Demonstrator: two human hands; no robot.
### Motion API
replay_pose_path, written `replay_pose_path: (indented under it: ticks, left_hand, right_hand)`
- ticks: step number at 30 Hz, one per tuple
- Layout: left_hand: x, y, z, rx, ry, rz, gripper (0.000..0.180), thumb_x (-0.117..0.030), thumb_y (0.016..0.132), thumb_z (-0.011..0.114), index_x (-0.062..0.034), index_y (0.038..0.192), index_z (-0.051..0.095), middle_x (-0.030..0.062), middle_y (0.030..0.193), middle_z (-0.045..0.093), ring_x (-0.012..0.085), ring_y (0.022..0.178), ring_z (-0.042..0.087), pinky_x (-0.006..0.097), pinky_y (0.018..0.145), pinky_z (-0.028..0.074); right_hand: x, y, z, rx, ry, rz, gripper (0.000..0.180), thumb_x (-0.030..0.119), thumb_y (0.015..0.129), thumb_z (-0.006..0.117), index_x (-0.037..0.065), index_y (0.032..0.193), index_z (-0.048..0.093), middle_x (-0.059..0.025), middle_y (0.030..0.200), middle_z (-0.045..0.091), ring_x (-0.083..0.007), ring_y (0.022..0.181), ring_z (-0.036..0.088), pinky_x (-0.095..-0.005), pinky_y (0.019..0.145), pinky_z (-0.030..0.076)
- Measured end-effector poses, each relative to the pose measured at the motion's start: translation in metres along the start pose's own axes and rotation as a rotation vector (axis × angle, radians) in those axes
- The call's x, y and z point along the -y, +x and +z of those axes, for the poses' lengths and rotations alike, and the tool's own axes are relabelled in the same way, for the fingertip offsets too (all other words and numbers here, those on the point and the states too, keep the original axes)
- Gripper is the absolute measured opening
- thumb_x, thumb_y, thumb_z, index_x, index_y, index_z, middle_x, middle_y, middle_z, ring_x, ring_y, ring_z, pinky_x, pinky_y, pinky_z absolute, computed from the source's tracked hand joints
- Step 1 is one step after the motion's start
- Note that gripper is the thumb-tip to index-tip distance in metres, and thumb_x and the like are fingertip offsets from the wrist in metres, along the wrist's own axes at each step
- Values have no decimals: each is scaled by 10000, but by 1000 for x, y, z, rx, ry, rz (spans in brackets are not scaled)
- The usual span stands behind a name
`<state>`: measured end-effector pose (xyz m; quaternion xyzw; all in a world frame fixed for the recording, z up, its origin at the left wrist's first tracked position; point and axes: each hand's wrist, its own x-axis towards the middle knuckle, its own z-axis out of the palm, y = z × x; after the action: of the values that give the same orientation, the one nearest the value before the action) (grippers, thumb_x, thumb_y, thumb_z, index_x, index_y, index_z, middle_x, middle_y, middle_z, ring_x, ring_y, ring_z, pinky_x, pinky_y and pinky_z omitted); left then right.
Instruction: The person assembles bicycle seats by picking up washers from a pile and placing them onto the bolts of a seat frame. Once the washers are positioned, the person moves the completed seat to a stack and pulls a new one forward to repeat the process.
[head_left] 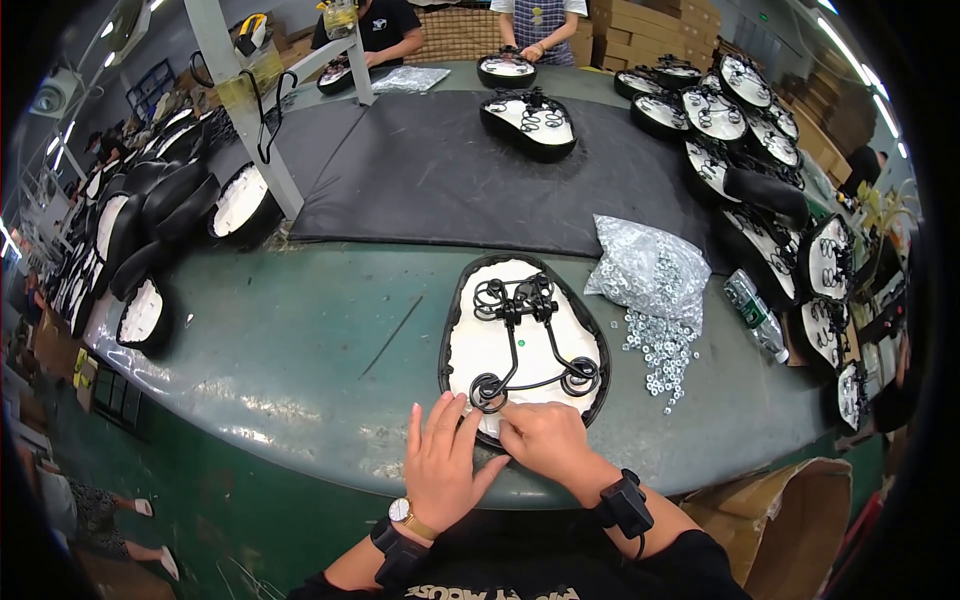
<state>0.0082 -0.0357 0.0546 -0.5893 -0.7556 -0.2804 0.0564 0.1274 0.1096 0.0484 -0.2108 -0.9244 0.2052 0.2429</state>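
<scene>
A worn green workbench is seen, a dark mat laid across its far half. An upturned bicycle saddle is set near the front edge, its black spring frame uppermost. The left hand is laid flat on the saddle's near rim; the right hand is pinched there beside it, touching it. Loose nuts are spilled from a plastic bag just to the right.

Clear plastic bag (silver washers spilling) right of saddle; brown cartons behind.
</scene>
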Motion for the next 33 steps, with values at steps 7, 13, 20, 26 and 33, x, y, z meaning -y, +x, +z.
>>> replay_pose_path:
  ticks: [7, 13, 20, 26, 33]
  left_hand:
    - [-21, 23, -6, 96, 222, -19, 924, -620, 675, 810, 35, 1294, 603, 167, 1271, 595, 319, 1289, 514, 713, 1165, 222]
    - [-21, 21, -2, 106, 237, 13, 1013, -745, 649, 736, 61, 1251, 611, 195, 1237, 620, 320, 1309, 503, 730, 1172, 172]
    - [-8, 32, 1, 59, 233, 53, 934, -682, 634, 789, -6, 1261, 640, 173, 1254, 628, 327, 1310, 516, 743, 1172, 148]
    - [-16, 28, -1, 34, 216, -2, 830, -609, 659, 808, -32, 1239, 666, 133, 1235, 636, 289, 1286, 543, 801, 1136, 137]
    - [-22, 25, -2, 28, 256, -19, 803, -574, 651, 822, -35, 1227, 672, 126, 1221, 647, 269, 1287, 546, 821, 1126, 125]
  right_hand:
    - [-1, 3, -1, -17, 17, 28, 63, 129, 831, 680, 102, 855, 731, -83, 642, 658, -302, 557, 653, -411, 516, 518]
    - [-4, 0, 5, -41, 14, 5, 119, 135, 835, 683, 119, 923, 761, -78, 620, 652, -301, 541, 650, -411, 514, 525]
    - [-4, 0, 1, -23, 25, 31, 144, 160, 841, 670, 129, 941, 769, -85, 633, 664, -307, 565, 662, -428, 527, 526]
    - [-8, 8, -2, 188, -29, 99, 134, 195, 857, 636, 96, 820, 718, -103, 659, 676, -324, 603, 674, -445, 552, 531]
    - [-7, 6, -4, 133, 38, 75, 119, 189, 852, 645, 92, 838, 713, -111, 665, 679, -320, 613, 681, -431, 556, 539]
